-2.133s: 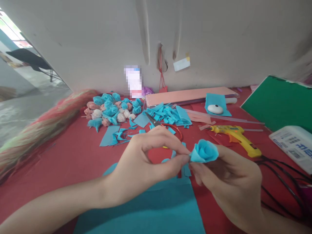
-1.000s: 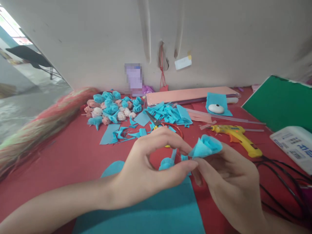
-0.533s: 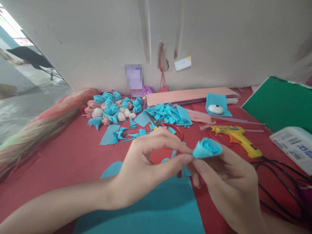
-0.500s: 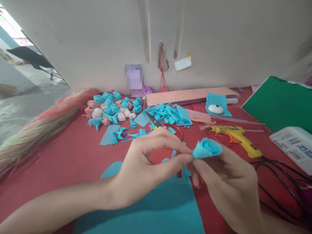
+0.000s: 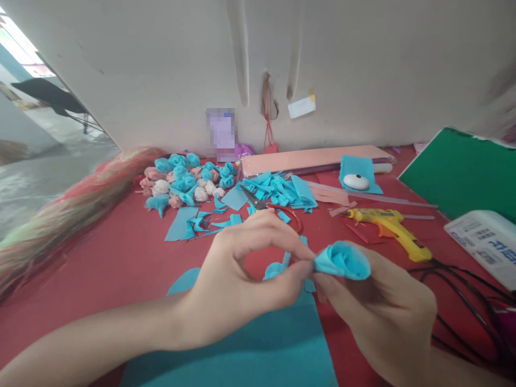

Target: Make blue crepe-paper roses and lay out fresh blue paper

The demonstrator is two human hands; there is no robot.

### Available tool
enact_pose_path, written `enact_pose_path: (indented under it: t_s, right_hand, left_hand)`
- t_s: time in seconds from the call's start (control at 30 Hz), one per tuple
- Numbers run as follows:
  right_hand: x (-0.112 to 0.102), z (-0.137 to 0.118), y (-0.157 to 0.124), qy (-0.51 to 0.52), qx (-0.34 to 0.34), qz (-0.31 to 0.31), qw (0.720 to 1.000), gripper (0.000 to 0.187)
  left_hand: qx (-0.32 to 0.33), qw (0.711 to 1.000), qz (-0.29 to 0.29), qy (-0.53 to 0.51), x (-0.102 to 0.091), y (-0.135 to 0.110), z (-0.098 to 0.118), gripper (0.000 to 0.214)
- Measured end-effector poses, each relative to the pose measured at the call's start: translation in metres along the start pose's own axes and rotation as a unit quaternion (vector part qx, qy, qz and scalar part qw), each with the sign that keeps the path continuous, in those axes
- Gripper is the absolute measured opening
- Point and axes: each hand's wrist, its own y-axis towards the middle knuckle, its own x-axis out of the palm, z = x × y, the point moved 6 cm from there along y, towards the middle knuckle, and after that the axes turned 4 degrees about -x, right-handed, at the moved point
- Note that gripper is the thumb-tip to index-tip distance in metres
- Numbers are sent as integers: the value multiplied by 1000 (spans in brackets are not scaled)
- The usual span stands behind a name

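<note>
A rolled blue crepe-paper flower (image 5: 342, 260) is held up above the red table, its wide mouth turned to the right. My left hand (image 5: 252, 269) pinches its narrow base between thumb and forefinger. From the right, my right hand (image 5: 382, 312) grips the flower's lower side, thumb near the base and fingers partly hidden behind it. Below lies a large blue paper sheet (image 5: 242, 349). Behind my left hand, scissors (image 5: 255, 199) with red handles rest partly covered.
Finished blue, pink and white paper flowers (image 5: 183, 180) are heaped at the back left, beside blue paper scraps (image 5: 274, 188). A yellow glue gun (image 5: 387, 223) lies to the right, with black cables (image 5: 455, 279). A green board (image 5: 463, 172) leans farther back, near a white box (image 5: 484, 242).
The flower has tipped slightly downward and its mouth has turned more towards me. My right hand has shifted a little down and to the right; my left hand keeps its pinch.
</note>
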Motion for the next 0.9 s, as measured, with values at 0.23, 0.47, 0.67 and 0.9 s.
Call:
enact_pose_path:
  t_s: [0.23, 0.47, 0.67, 0.9]
  right_hand:
    - [-2, -4, 0, -36, -31, -12, 999, 13]
    - [-3, -8, 2, -63, -69, -32, 995, 13]
    - [-1, -10, -1, -45, -108, -88, 989, 14]
    - [-4, -12, -4, -74, -91, -106, 987, 11]
  left_hand:
    - [19, 999, -8, 45, -1, 2, 2, 11]
    - [47, 994, -21, 92, -2, 2, 9, 11]
    - [63, 991, -24, 117, -1, 2, 14, 11]
    - [68, 990, -35, 122, -1, 1, 15, 10]
